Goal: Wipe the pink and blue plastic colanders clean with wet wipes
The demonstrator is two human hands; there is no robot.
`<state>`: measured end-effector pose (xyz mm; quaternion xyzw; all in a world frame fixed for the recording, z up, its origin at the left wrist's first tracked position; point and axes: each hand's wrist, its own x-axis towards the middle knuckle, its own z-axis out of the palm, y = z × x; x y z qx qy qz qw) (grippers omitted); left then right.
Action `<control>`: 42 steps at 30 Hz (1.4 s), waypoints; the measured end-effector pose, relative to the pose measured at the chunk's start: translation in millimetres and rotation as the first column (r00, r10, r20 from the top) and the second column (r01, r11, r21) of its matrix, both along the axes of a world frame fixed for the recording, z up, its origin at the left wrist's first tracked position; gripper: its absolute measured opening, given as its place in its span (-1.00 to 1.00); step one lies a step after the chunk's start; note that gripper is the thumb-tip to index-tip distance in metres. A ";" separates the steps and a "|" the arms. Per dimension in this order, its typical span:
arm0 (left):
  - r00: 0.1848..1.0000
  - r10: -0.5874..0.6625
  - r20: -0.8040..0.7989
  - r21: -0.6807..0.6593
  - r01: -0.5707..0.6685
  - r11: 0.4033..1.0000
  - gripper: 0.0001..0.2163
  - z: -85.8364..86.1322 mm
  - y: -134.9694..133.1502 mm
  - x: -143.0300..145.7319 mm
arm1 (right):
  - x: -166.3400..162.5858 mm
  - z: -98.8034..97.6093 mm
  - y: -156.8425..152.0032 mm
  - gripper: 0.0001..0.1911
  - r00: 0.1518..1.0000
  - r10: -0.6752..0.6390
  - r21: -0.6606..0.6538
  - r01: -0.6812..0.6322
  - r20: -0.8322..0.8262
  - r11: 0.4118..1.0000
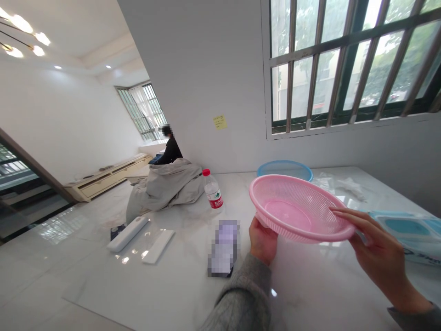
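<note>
A pink plastic colander (289, 214) is held tilted above the white table, its inside showing. My left hand (262, 239) supports it from below at the left, with the fingers partly hidden under it. At its right rim my right hand (379, 250) grips the edge, fingers on the inside and thumb beneath. Behind the colander lies a blue basket (284, 168), largely covered by the pink one. A phone (223, 248) with a blurred screen rests on the table left of my left forearm.
A red-capped water bottle (213, 191) stands near the wall beside a grey cloth heap (168, 184). White oblong items (129, 234) lie at the left. Clear plastic wrapping (347, 186) and a light-blue package (409, 230) are at the right. A person (172, 149) sits in the background.
</note>
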<state>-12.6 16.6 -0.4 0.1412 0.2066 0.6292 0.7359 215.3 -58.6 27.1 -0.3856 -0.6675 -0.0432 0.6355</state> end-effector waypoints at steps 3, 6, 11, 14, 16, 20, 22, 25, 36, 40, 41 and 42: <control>0.999 0.045 0.007 -0.044 -0.045 0.998 -0.93 -1.6 1.5 -1.8 | 0.1 4.2 -0.8 -0.65 0.997 -0.072 0.012 0.072 0.007 0.997; 0.999 0.034 0.028 -0.045 -0.033 0.998 -0.91 1.2 -1.0 -2.4 | 1.3 6.6 -1.6 -0.68 0.991 -0.131 0.017 0.131 0.017 0.991; 1.000 0.001 0.005 -0.056 -0.001 0.998 -0.86 7.2 -6.7 -2.0 | 3.4 6.1 -2.5 -0.76 0.978 -0.203 0.015 0.203 0.047 0.979; 0.999 -0.029 -0.027 -0.058 0.027 0.998 -0.85 8.3 -8.9 -1.4 | 2.5 5.8 -1.6 -0.78 0.974 -0.217 0.024 0.216 0.065 0.976; 0.998 -0.054 -0.043 -0.043 0.052 0.998 -0.84 8.5 -10.5 -0.5 | 1.5 6.1 -0.9 -0.78 0.972 -0.224 0.032 0.222 0.071 0.975; 0.989 -0.128 -0.077 -0.018 0.127 0.992 -0.81 8.4 -13.7 2.6 | -0.2 6.2 0.1 -0.78 0.967 -0.238 0.044 0.234 0.091 0.971; 0.985 -0.154 -0.081 -0.021 0.153 0.988 -0.81 8.3 -14.7 3.8 | -1.0 5.6 0.8 -0.78 0.968 -0.230 0.043 0.227 0.101 0.973; 0.984 -0.162 -0.075 -0.028 0.160 0.987 -0.83 8.1 -14.9 4.2 | -2.0 4.4 2.3 -0.79 0.973 -0.205 0.049 0.201 0.104 0.978; 0.965 -0.255 -0.058 -0.046 0.253 0.967 -0.79 9.0 -19.5 7.1 | -2.8 -0.9 8.7 -0.78 0.987 -0.112 0.004 0.113 0.111 0.994; 0.946 -0.320 -0.054 0.015 0.321 0.947 -0.68 15.4 -21.7 9.0 | -2.4 -7.0 8.7 -0.76 0.990 -0.004 -0.049 0.011 0.138 0.999; 0.944 -0.324 -0.062 0.039 0.326 0.944 -0.67 18.4 -22.5 9.6 | -2.3 -8.6 8.7 -0.76 0.989 0.024 -0.065 -0.014 0.145 0.998; 0.947 -0.313 -0.072 0.065 0.318 0.946 -0.67 21.8 -23.5 10.0 | -2.3 -10.1 8.7 -0.77 0.987 0.051 -0.080 -0.039 0.152 0.996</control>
